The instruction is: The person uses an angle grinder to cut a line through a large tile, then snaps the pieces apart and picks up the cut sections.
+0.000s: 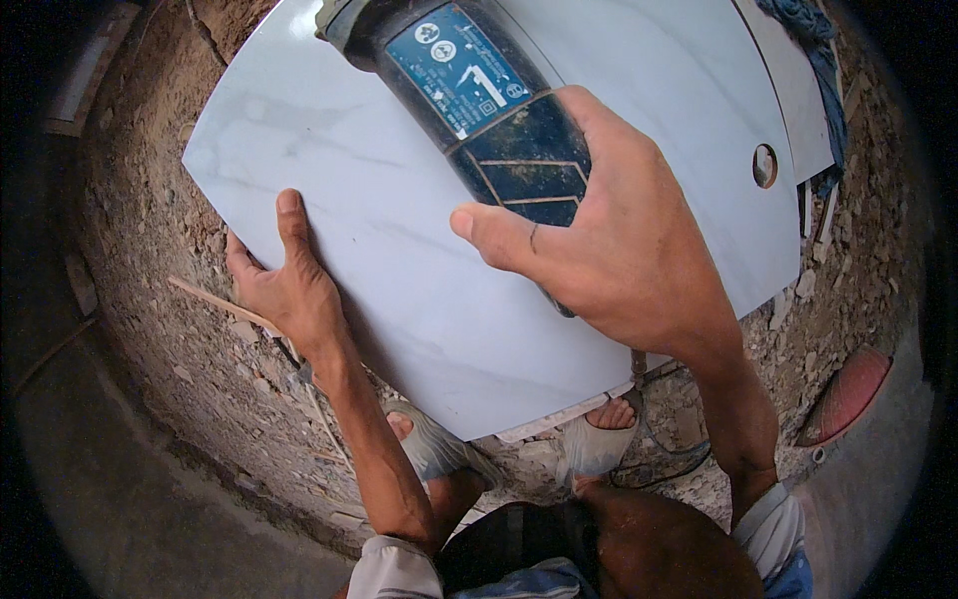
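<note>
Slab point(384, 230): partly hidden by the grinder point(519, 155) my right hand point(634, 235) gripped; edge clasped by my left hand point(299, 292). Around lay rubble point(145, 270), cloth point(810, 25).

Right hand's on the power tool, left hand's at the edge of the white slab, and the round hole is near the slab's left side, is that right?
Not quite: the head view shows the round hole near the slab's right side. The right hand is on the power tool and the left hand at the white slab's edge.
</note>
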### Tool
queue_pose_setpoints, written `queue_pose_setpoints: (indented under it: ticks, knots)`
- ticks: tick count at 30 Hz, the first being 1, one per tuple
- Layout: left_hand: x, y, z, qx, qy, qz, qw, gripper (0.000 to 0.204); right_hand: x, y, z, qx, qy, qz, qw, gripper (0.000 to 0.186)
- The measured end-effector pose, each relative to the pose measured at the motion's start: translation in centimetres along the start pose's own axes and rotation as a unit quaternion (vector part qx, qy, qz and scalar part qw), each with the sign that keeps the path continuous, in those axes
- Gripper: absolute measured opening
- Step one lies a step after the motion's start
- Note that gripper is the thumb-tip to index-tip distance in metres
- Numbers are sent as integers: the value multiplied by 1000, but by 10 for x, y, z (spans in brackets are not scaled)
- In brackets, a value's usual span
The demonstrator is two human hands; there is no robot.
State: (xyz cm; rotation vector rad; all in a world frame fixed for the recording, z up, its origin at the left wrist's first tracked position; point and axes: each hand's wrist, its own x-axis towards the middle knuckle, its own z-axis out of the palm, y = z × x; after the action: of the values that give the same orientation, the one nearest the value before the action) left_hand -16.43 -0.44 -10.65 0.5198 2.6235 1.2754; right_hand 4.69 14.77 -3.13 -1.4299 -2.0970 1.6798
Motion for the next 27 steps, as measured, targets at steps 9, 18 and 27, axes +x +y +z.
queue_pose_setpoints:
  ticks: [9,18,27]
  knots:
    - [2,-14,1,16,15,12,1000,71,-7,2,-2,7,-12,23,1000,49]
    - [4,-19,0,34,16,24,999,71,-16,7,-2,20,-7,8,1000,50]
    - [-2,-3,0,28,13,-26,999,91,-23,13,-2,38,-14,9,999,52]
